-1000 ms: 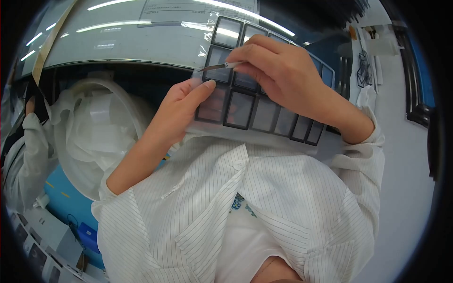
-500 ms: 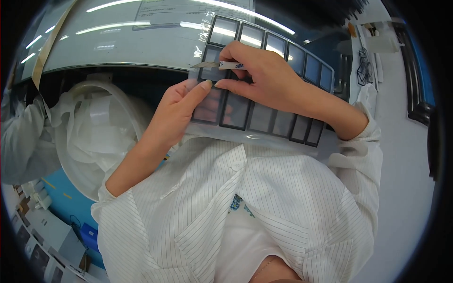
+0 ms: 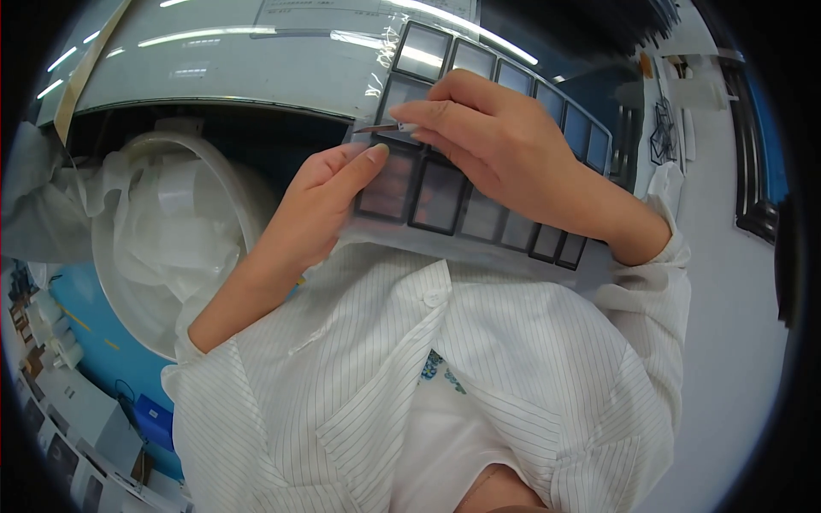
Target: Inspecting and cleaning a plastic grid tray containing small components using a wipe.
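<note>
A clear sheet of dark-framed rectangular panes (image 3: 438,197), set in two rows, is held up in front of my chest. My left hand (image 3: 321,192) pinches its left edge, thumb on top; the fingers underneath show dimly through the panes. Above the sheet, my right hand (image 3: 513,141) grips a small knife (image 3: 376,129) with a thin pointed metal blade and a white handle, mostly hidden by the fingers. The blade points left, just above my left thumb, over the sheet's left edge. Whether it touches the sheet, I cannot tell.
Left of my forearm stands a white bucket (image 3: 229,175) holding crumpled white plastic (image 3: 184,227). A glossy pale worktable (image 3: 205,73) lies beyond the sheet, with a printed paper on it. At the lower left is a blue box (image 3: 156,423); a black frame (image 3: 754,162) is at the right.
My right hand has shifted slightly right and turned, covering more of the knife's handle. The sheet has moved a little to the right and tilted; my left hand keeps its grip.
</note>
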`<action>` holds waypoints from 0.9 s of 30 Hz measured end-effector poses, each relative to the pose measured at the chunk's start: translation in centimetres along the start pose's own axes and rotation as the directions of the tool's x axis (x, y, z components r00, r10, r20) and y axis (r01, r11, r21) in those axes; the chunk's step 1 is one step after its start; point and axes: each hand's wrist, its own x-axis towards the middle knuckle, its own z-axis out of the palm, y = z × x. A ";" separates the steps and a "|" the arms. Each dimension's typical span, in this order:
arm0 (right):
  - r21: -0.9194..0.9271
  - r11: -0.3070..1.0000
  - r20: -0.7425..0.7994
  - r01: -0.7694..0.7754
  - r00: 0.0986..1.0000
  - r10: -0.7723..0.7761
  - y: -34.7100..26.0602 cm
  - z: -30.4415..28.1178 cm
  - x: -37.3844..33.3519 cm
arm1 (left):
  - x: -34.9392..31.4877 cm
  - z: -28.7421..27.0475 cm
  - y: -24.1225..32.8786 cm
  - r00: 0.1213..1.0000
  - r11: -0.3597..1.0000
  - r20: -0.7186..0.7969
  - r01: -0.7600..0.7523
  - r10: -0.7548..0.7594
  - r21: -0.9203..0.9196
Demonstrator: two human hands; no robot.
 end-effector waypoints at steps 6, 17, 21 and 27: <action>0.010 0.999 0.014 0.042 0.999 -0.042 -0.6 -0.2 -0.1 | 0.2 -0.5 -0.5 0.999 1.000 0.037 -0.016 0.016 -0.001; -0.019 0.998 0.073 0.051 0.996 -0.050 -0.4 0.1 0.1 | 0.2 -0.6 -1.0 0.994 0.998 0.090 -0.054 0.058 -0.040; -0.038 0.997 0.115 0.062 0.992 -0.057 -0.4 -0.2 0.3 | 0.0 -0.3 -1.0 0.998 0.998 0.036 -0.053 0.054 -0.019; -0.054 0.996 0.145 0.067 0.988 -0.058 -0.9 -0.6 0.9 | 0.1 -0.3 -0.8 0.997 0.998 0.036 -0.063 0.062 0.025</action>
